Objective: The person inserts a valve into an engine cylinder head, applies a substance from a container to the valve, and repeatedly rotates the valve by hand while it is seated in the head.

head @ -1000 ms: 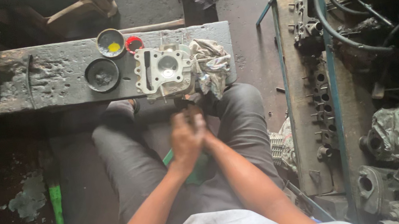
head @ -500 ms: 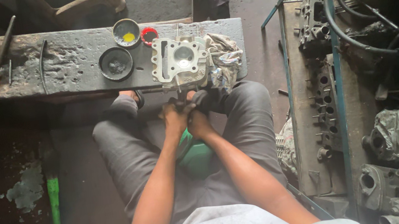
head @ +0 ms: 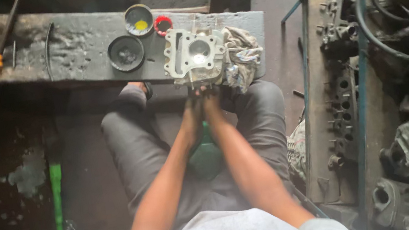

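Observation:
A pale metal engine cylinder block (head: 195, 56) with a round bore stands on the near edge of a dark worn bench (head: 72, 37). A dirty rag (head: 240, 57) lies bunched against its right side. My left hand (head: 193, 112) and my right hand (head: 212, 103) are pressed together just below the block, fingertips at its near face. Motion blur hides whether they grip the block or something small. A green object (head: 205, 156) sits between my knees under my forearms.
On the bench left of the block are a black round lid (head: 126, 53), a tin with yellow inside (head: 138, 20), a red ring (head: 163, 24) and an orange-handled screwdriver (head: 0, 49). A green-handled tool (head: 57, 201) lies on the floor at left. Engine parts (head: 341, 82) and hoses (head: 378, 5) crowd the right.
Both hands, held together, have moved forward from over my lap to the near face of the cylinder block.

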